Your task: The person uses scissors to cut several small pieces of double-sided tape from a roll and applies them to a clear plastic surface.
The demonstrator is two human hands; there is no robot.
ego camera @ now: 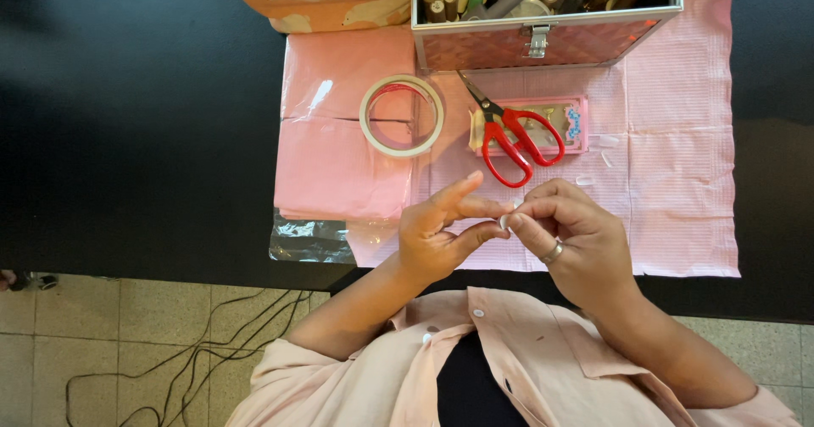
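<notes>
My left hand (443, 228) is held over the near edge of a pink cloth (670, 164), fingers spread and extended to the right. My right hand (570, 236), with a ring on one finger, pinches a small white piece (505, 220) against a left fingertip. Just beyond the hands lie red-handled scissors (509, 134), resting partly on a small pink tray (577, 126). A roll of clear tape (402, 116) lies to the left of the scissors.
An open pink case (543, 41) full of small bottles stands at the back of the black table (136, 139). A pink plastic packet (339, 147) and a clear wrapper (309, 240) lie left. Small white bits (606, 157) lie on the cloth. Cables (195, 351) run over the tiled floor.
</notes>
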